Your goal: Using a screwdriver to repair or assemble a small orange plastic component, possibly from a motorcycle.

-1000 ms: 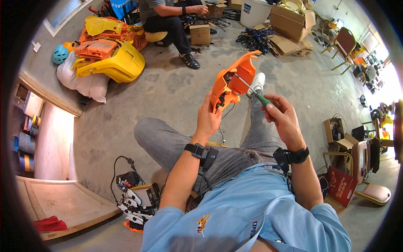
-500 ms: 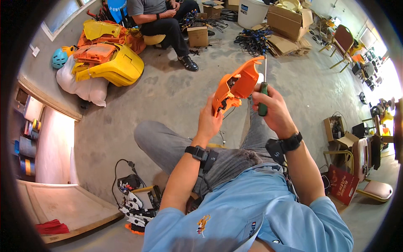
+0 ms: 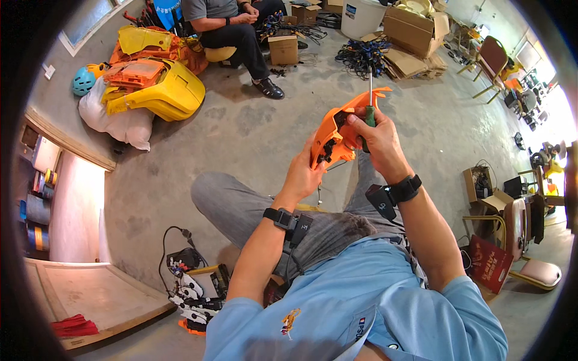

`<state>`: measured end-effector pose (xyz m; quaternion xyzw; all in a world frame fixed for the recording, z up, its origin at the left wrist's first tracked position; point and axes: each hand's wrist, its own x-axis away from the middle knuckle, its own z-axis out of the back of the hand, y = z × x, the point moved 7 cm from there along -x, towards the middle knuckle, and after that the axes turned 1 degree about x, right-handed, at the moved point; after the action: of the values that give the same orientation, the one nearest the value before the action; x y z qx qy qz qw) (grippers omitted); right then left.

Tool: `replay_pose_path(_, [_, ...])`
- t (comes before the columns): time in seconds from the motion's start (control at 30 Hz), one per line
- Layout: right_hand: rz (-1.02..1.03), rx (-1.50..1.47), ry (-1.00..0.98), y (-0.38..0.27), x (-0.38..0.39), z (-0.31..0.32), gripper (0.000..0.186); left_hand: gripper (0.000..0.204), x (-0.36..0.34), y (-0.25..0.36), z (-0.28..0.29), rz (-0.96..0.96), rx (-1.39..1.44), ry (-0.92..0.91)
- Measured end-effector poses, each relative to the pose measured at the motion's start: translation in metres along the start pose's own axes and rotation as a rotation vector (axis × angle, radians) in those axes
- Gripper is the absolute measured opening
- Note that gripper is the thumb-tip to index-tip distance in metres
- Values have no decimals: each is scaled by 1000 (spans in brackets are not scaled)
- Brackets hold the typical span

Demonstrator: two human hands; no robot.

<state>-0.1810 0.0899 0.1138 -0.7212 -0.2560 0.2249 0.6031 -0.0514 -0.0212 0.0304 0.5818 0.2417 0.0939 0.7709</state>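
Gripping an orange shell [image 3: 327, 125] by its near-left edge, the left hand [image 3: 304, 172] is closed on it mid-scene; dark parts [image 3: 327, 150] sit in the shell's hollow. The right hand [image 3: 382, 142] curls round a green-handled screwdriver [image 3: 369, 116], thumb at the hollow. Far off, pale pieces [image 3: 419, 6] show above a large carton [image 3: 410, 31]; at right, a small box [image 3: 471, 188] holds dark items [image 3: 482, 178].

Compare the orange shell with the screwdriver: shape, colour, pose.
Shape: the orange shell is broad and curved; the screwdriver is slim and straight.
Colour: the orange shell is orange; the screwdriver is green-handled with a metal shaft.
Pose: the orange shell leans toward the picture's upper right; the screwdriver points nearly straight up the picture.
Shared: both are held in the hands.
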Motion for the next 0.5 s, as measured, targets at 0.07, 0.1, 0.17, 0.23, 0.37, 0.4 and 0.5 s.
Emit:
replay_pose_path(0.07, [-31, 5, 2, 6, -2, 6, 18, 65, 0, 1, -4, 83, 58, -33])
replay_pose_path(0.1, [-62, 9, -1, 6, -1, 4, 17, 65, 1, -2, -5, 82, 57, -30])
replay_pose_path(0.17, [-59, 52, 0, 0, 2, 0, 16, 65, 1, -5, -2, 18, -37, 25])
replay_pose_path(0.23, [-60, 96, 11, -5, 6, 0, 15, 64, 1, -5, -1, -12, -45, 45])
replay_pose_path(0.37, [-94, 57, 6, -7, 7, -1, 12, 78, 1, -3, 0, 12, -57, 52])
replay_pose_path(0.4, [-119, 34, 16, -6, 8, -1, 11, 78, 0, -4, 0, 11, -57, 54])
replay_pose_path(0.5, [-166, -36, 27, -5, 9, -3, 10, 64, 1, -4, 2, -27, -83, 89])
